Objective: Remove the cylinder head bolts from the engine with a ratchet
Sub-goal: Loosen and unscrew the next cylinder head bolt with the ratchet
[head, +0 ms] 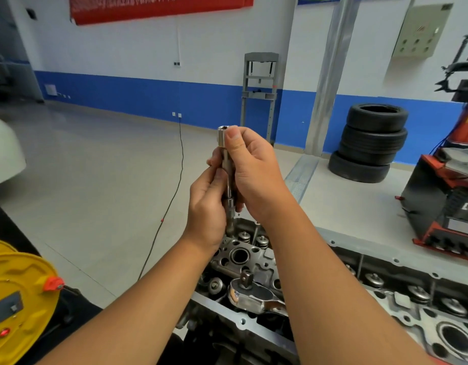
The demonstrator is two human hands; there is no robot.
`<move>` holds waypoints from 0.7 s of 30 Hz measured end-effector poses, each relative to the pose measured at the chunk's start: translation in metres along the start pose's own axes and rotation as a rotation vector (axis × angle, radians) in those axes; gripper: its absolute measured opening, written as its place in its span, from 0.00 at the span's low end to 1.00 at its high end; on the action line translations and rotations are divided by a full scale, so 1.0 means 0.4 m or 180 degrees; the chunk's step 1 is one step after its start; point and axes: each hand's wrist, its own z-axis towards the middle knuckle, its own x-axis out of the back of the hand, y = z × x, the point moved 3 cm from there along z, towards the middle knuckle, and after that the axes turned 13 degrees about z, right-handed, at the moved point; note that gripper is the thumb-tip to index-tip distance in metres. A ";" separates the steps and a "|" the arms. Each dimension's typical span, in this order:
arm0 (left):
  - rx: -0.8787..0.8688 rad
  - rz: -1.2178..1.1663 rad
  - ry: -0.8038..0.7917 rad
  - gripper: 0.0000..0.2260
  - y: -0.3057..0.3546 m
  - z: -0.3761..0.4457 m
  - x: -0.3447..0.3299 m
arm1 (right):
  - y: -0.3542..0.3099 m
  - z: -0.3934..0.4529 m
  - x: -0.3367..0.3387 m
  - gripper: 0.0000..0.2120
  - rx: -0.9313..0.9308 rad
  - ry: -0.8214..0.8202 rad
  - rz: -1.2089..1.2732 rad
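At the bottom of the frame the two forearms reach up from the lower corners, above the engine point(401, 291) in the lower right. The ratchet point(250, 295) lies on the cylinder head in the lower centre, drive square up — no hand touches it. In the centre, the left hand point(207, 206) grips the lower shaft of a socket extension point(226, 164), held upright. The right hand point(250, 169) pinches its upper end, thumb on the socket. Stacked tyres point(372, 140) stand at the right.
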 end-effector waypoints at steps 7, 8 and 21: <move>-0.0224 0.0166 -0.0065 0.14 0.003 0.006 -0.005 | 0.004 0.002 0.013 0.11 -0.0050 0.0009 0.0328; -0.0246 0.0195 -0.0039 0.14 0.002 0.006 -0.004 | 0.005 0.002 0.016 0.10 -0.0031 0.0012 0.0328; -0.0131 -0.0013 0.0204 0.12 0.004 0.008 0.009 | 0.035 0.026 -0.031 0.21 -0.0009 0.0079 -0.0148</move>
